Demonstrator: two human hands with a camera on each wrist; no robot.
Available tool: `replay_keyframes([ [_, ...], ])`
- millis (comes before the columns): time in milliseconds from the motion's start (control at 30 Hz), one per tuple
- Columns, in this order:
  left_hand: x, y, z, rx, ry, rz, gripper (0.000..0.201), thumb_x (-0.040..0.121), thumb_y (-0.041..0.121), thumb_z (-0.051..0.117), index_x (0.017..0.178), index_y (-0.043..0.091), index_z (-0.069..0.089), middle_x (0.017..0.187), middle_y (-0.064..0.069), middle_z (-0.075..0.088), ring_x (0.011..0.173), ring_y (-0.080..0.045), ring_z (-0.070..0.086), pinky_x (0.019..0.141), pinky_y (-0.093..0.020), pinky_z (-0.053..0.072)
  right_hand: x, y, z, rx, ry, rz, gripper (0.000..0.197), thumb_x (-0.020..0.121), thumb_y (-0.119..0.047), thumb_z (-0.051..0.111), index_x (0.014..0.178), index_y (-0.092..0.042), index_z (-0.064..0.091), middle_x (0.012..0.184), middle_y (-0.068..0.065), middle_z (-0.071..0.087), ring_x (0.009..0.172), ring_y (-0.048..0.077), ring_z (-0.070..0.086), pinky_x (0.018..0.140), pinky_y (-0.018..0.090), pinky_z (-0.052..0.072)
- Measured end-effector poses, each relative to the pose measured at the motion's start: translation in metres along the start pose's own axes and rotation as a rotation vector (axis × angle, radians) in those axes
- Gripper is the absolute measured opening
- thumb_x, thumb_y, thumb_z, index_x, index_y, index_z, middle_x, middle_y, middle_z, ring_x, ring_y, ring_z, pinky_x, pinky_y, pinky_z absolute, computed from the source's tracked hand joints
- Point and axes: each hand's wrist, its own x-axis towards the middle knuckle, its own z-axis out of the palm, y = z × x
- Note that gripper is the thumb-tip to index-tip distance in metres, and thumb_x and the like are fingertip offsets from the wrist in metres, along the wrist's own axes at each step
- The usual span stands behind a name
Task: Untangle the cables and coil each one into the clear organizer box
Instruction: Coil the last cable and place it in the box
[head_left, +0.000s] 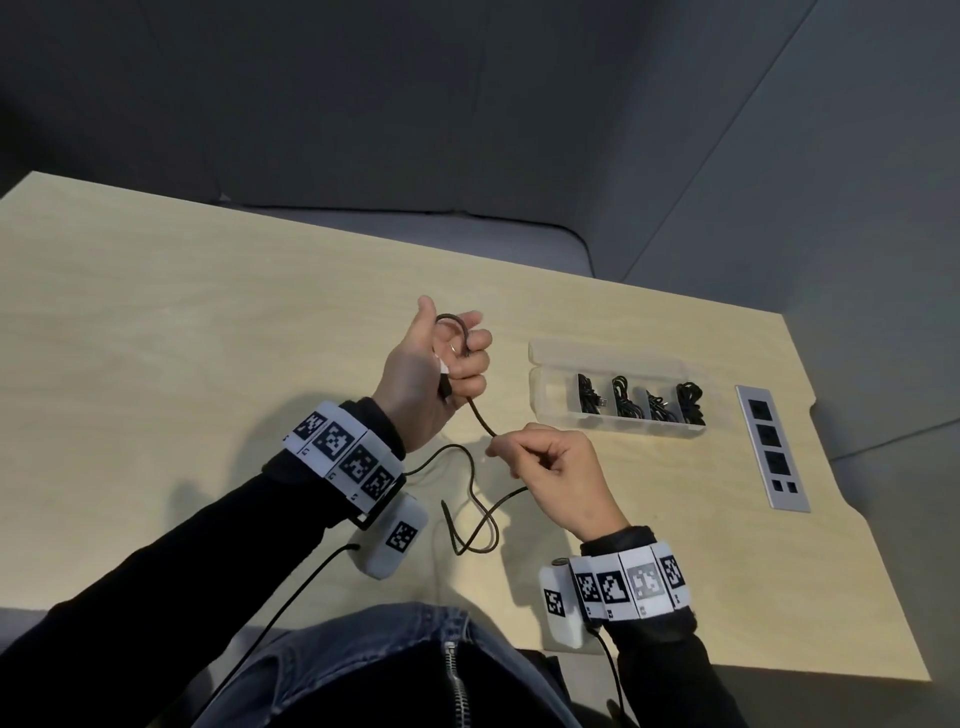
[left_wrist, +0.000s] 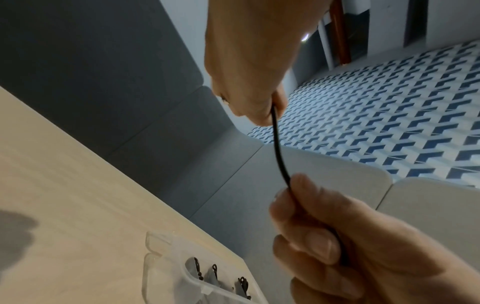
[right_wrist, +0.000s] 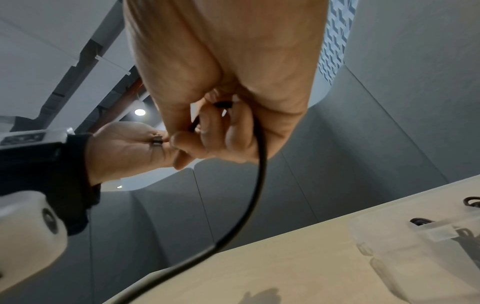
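Evidently, a black cable (head_left: 480, 418) is being wound: its first loop is clasped in the curled fingers of the left hand (head_left: 434, 371), raised left of the clear organizer box (head_left: 550, 415), while the right hand (head_left: 550, 475) pinches the run below, presumably to feed it. Slack lies on the worktop (head_left: 208, 338), nearer the body.

A light wooden table (head_left: 208, 322) stands by a grey padded bench (head_left: 467, 104) that bends round its far side. A silver socket strip (head_left: 772, 449) sits in the table. Beyond the bench is a blue and white floor (left_wrist: 389, 102). Above the bench, a round lamp (right_wrist: 139, 112) shines.
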Motion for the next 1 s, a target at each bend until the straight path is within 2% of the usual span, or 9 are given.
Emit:
replay_keyframes([
  [133,0.0,-0.001,0.001,0.08,-0.096,0.024,0.04,0.101,0.039,0.025,0.095,0.01,0.052,0.073,0.004,0.046,0.054,-0.005,0.034,0.049,-0.016,0.03,-0.001,-0.002,0.003,0.011,0.041,0.007,0.015,0.085,-0.016,0.067,0.074,-0.024,0.075,0.063,0.004,0.058,0.058,0.01,0.05,0.058,0.019,0.038],
  [233,-0.003,-0.001,-0.001,0.024,-0.154,0.033,0.033,0.099,0.037,0.034,0.104,0.011,0.054,0.078,0.005,0.049,0.061,-0.004,0.041,0.056,-0.015,0.038,-0.002,-0.006,0.0,0.021,0.052,0.006,0.014,0.085,-0.015,0.067,0.076,-0.022,0.075,0.06,-0.003,0.058,0.056,0.007,0.048,0.057,0.017,0.038],
  [300,-0.003,-0.002,-0.002,-0.027,-0.152,0.045,0.029,0.096,0.035,0.041,0.109,0.012,0.053,0.081,0.006,0.05,0.064,-0.003,0.045,0.06,-0.015,0.042,-0.002,-0.009,-0.002,0.041,0.067,-0.004,0.014,0.085,-0.015,0.067,0.077,-0.022,0.075,0.055,-0.01,0.054,0.054,0.004,0.046,0.056,0.016,0.037],
  [467,-0.006,0.001,-0.001,-0.119,-0.136,0.077,0.022,0.088,0.026,0.051,0.106,0.014,0.056,0.081,0.005,0.055,0.072,-0.003,0.055,0.074,-0.015,0.048,-0.001,-0.013,-0.005,0.086,0.105,-0.023,0.012,0.085,-0.013,0.066,0.079,-0.019,0.075,0.054,-0.009,0.052,0.053,0.005,0.046,0.058,0.017,0.038],
  [667,-0.006,0.002,0.001,-0.116,-0.051,0.115,0.018,0.097,0.025,0.042,0.099,0.015,0.057,0.069,0.007,0.057,0.062,-0.003,0.056,0.065,-0.016,0.05,-0.001,-0.013,-0.004,0.09,0.108,-0.02,0.012,0.085,-0.012,0.066,0.079,-0.018,0.075,0.053,-0.012,0.056,0.052,0.002,0.047,0.057,0.014,0.038],
  [767,-0.006,0.001,0.001,-0.068,-0.002,0.124,0.016,0.097,0.021,0.043,0.098,0.014,0.058,0.066,0.005,0.059,0.059,-0.004,0.056,0.061,-0.017,0.05,-0.001,-0.016,-0.004,0.105,0.076,0.013,0.01,0.085,-0.012,0.065,0.081,-0.016,0.074,0.054,-0.011,0.06,0.047,0.002,0.047,0.05,0.013,0.037],
  [867,-0.007,-0.004,0.0,0.093,-0.006,0.138,0.016,0.095,0.013,0.047,0.095,0.009,0.062,0.07,0.003,0.063,0.064,-0.005,0.062,0.062,-0.016,0.052,0.001,-0.027,-0.003,0.272,0.059,0.119,0.015,0.091,-0.019,0.057,0.092,-0.012,0.07,0.069,-0.004,0.069,0.04,0.008,0.047,0.038,0.016,0.034],
  [933,-0.008,-0.01,0.001,0.209,-0.004,0.149,0.014,0.092,0.011,0.052,0.093,0.007,0.065,0.071,0.003,0.068,0.069,-0.006,0.066,0.064,-0.016,0.053,0.007,-0.036,-0.003,0.298,0.069,0.178,0.027,0.094,-0.029,0.05,0.094,-0.009,0.069,0.079,-0.001,0.071,0.04,0.013,0.049,0.035,0.018,0.031],
  [1000,-0.01,-0.016,0.001,0.257,-0.001,0.162,0.012,0.09,0.012,0.056,0.094,0.006,0.066,0.076,0.001,0.071,0.076,-0.009,0.069,0.064,-0.018,0.055,0.014,-0.043,-0.002,0.264,0.055,0.21,0.032,0.095,-0.033,0.048,0.093,-0.009,0.07,0.083,0.002,0.072,0.041,0.013,0.048,0.035,0.018,0.029],
])
